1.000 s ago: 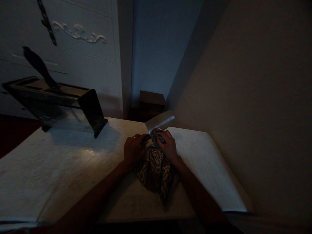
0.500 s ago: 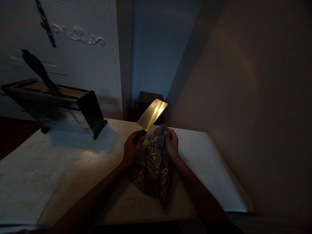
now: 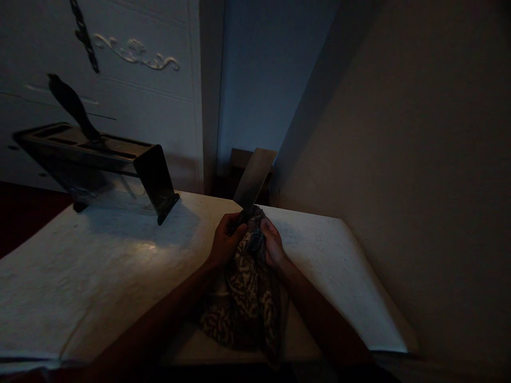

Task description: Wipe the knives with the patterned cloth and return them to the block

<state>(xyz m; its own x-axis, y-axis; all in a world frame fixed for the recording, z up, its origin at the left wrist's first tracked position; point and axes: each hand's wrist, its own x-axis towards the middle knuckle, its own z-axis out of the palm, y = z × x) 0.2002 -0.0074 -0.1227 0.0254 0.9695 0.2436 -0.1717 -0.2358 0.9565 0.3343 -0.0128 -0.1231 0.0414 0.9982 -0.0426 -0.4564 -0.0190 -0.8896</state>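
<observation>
A cleaver (image 3: 255, 175) with a broad rectangular blade points up and away from me, above the far edge of the table. My left hand (image 3: 228, 236) is closed around its handle, which is mostly hidden by my fingers and the cloth. In my right hand (image 3: 273, 240) is a brown patterned cloth (image 3: 245, 282), bunched at its top against the base of the blade. The lower part of the cloth hangs in folds down to the tabletop between my forearms.
At the left of the white-covered table (image 3: 315, 266) stands a slotted knife block (image 3: 96, 165), with one black-handled knife (image 3: 74, 106) in it. A wall (image 3: 399, 159) rises along the right side. Behind is a white ornamented door (image 3: 151, 101).
My right hand has brought the cloth left against the handle end of the cleaver. The blade has tilted more upright and lost its bright reflection. The view has shifted slightly.
</observation>
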